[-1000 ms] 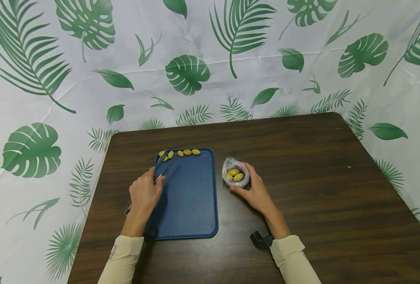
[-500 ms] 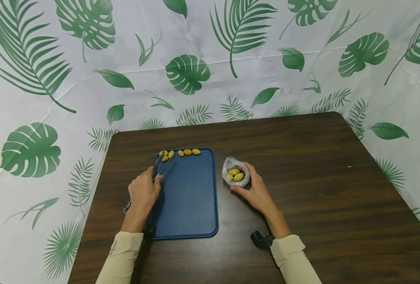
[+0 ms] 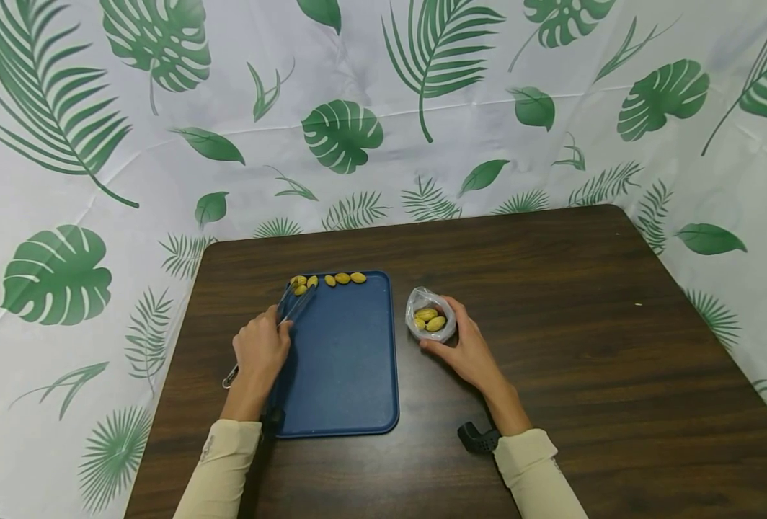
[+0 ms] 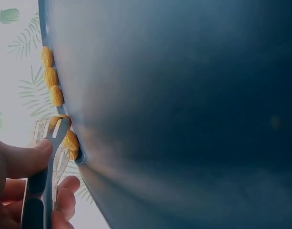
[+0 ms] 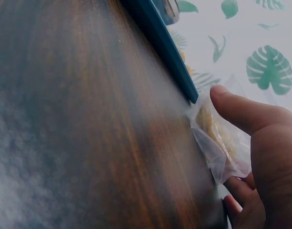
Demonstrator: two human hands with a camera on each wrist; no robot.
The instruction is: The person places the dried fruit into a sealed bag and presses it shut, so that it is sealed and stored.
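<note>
Yellow nuts (image 3: 342,277) were lined along the far edge of the tray (image 3: 344,360), bunched leftward beside tongs (image 4: 48,175) gripped by the left hand (image 3: 262,348); a nut-filled bag (image 3: 411,315) was held in the right hand's (image 3: 468,355) curved fingers. Neighbouring nuts might be scattered by slipping tongs.

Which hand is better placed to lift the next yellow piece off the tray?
Left, most likely: the left hand holds tongs, their tips at the yellow pieces in the tray's far left corner. The right hand, beside the tray, grips the plastic bag.
</note>
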